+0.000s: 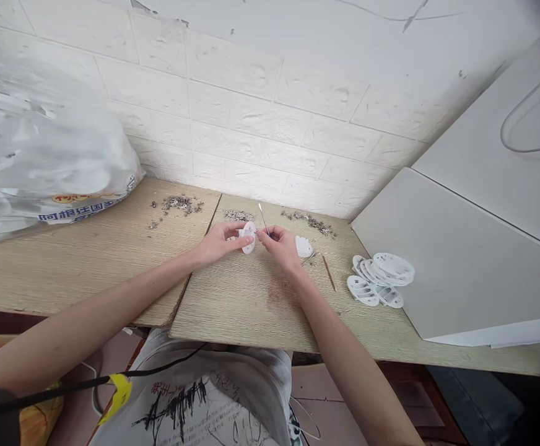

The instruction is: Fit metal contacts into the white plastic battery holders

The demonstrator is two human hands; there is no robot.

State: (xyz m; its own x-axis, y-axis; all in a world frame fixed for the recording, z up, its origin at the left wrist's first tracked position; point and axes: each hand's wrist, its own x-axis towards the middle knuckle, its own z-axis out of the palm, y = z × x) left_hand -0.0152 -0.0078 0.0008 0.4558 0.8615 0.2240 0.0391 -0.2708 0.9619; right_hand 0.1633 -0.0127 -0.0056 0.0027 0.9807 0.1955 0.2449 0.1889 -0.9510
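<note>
My left hand point(223, 241) grips a white round plastic piece point(249, 233), held on edge above the table with the thumb across its face. Close beside it, my right hand point(279, 243) is closed around a screwdriver point(263, 217), whose metal shaft points up and away from me. The right fingertips are at the edge of the plastic piece; whether they also pinch something small is too fine to tell. Just right of that hand lies another white plastic part point(304, 246), partly hidden by it.
Small metal parts lie in piles at the back left point(181, 204), back middle point(238, 215) and back right point(314, 222). A thin wooden stick point(329, 273) and a stack of white discs point(381, 279) are to the right. A big plastic bag point(51, 136) stands left; a grey-white panel point(474, 260) borders the right.
</note>
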